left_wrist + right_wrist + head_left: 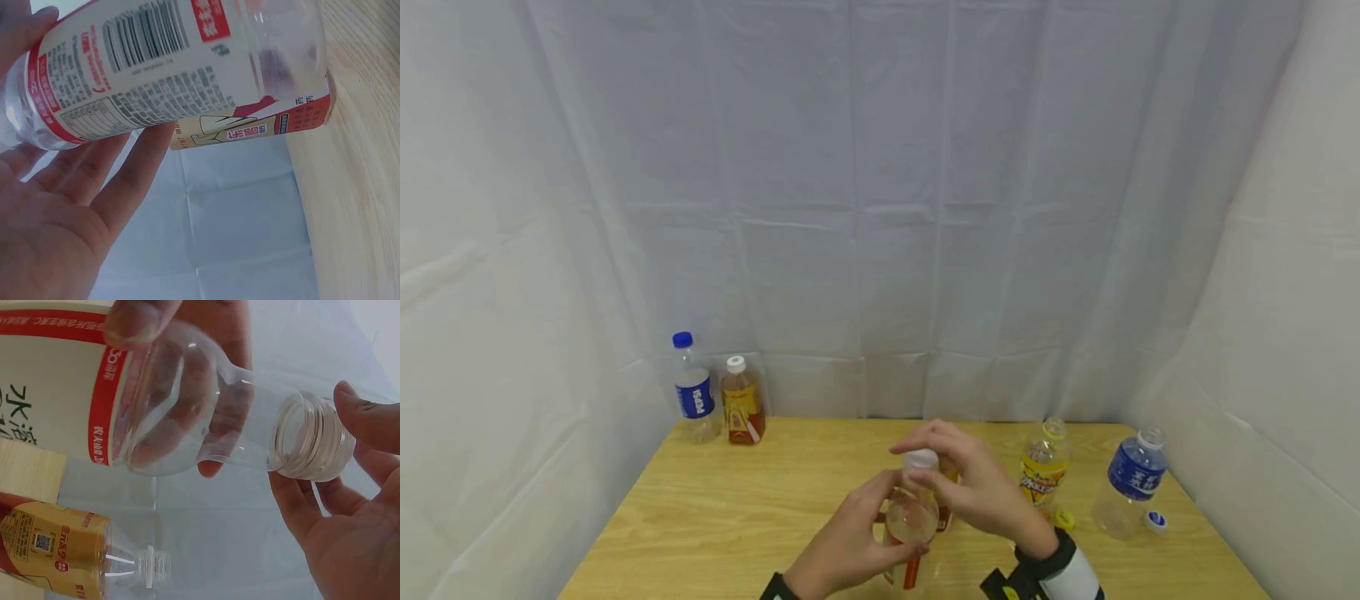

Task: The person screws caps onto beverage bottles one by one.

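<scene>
A clear plastic bottle (912, 518) with a white and red label is held upright over the near part of the table. My left hand (853, 533) grips its body, thumb on one side and fingers on the other. At the top, my right hand (977, 485) has thumb and fingers around the white cap (921, 459), which sits at the threaded mouth. The right wrist view shows the thumb (362, 419) at the cap's edge and fingers beneath it. Just behind stands a bottle with a gold and red label (59, 547), its threaded neck uncapped, partly hidden in the head view.
A capped Pepsi bottle (695, 396) and a white-capped bottle of brown drink (742, 404) stand at the back left. To the right are two uncapped bottles, one yellow-labelled (1043, 471), one blue-labelled (1135, 479). A yellow cap (1064, 520) and a white cap (1156, 522) lie near them.
</scene>
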Available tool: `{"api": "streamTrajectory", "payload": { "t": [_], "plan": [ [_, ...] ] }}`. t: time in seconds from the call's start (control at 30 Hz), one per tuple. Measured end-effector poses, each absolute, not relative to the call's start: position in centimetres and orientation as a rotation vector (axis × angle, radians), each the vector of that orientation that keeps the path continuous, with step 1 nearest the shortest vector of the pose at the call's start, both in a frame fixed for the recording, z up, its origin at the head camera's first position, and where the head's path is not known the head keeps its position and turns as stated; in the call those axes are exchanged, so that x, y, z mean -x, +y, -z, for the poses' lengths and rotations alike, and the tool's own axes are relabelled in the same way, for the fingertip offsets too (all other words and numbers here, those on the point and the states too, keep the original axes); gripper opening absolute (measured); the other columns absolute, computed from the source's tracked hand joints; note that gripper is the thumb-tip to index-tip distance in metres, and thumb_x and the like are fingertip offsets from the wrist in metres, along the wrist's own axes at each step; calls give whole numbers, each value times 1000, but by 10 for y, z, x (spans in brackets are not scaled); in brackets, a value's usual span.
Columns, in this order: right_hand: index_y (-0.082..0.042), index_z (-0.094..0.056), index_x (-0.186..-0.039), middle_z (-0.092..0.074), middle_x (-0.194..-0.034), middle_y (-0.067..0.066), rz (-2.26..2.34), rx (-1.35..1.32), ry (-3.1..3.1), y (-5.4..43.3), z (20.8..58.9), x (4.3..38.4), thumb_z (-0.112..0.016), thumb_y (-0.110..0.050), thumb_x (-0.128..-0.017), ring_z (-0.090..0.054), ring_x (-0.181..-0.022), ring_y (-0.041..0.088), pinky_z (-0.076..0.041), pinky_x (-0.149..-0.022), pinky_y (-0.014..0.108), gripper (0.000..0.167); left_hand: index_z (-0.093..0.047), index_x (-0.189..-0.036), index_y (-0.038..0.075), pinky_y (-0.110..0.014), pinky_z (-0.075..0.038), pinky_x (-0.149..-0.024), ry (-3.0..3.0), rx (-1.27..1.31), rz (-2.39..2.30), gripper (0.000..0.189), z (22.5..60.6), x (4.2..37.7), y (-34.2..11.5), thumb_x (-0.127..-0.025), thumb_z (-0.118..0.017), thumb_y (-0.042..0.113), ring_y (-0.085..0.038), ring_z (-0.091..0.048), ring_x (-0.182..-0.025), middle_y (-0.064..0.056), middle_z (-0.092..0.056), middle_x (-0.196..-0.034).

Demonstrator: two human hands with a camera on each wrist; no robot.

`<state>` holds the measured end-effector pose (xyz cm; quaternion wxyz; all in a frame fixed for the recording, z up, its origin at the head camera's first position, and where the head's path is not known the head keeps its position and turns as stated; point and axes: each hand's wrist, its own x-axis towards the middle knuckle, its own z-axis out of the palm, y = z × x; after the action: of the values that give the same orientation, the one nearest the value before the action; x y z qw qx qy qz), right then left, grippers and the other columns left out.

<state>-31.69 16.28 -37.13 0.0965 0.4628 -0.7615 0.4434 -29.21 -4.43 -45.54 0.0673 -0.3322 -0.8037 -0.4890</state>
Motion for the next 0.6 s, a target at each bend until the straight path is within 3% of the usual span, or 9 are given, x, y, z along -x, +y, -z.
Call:
{"api": "streamTrajectory", "payload": {
  "t": [0.17,0.47,0.6],
  "plan": [
    [-18,-67,-127,-64,-122,2,-1375,-1452,-2214,163,368,316,-60,-9,-102,-61,-108,19,-55,-85,32,28,-43,-146,30,-28,-57,-86,-2454,1022,1484,63,455,293,-46,-92,-76,38,-13,-63,-111,-1,-63,-128],
    [-26,-69,-124,-64,-117,-4,-1251,-1338,-2220,159,373,315,-70,-16,-97,-60,-104,14,-54,-81,31,29,-45,-144,28,-26,-58,-85,-2428,983,1516,66,453,291,-46,-89,-80,39,-20,-64,-115,-5,-60,-133],
    [-28,-70,-122,-63,-113,-6,-1254,-1262,-2241,157,376,315,-73,-21,-95,-59,-102,13,-54,-79,29,28,-45,-145,28,-26,-58,-84,-2410,982,1520,68,454,291,-45,-88,-81,39,-18,-64,-115,0,-60,-134]
  ]
}}
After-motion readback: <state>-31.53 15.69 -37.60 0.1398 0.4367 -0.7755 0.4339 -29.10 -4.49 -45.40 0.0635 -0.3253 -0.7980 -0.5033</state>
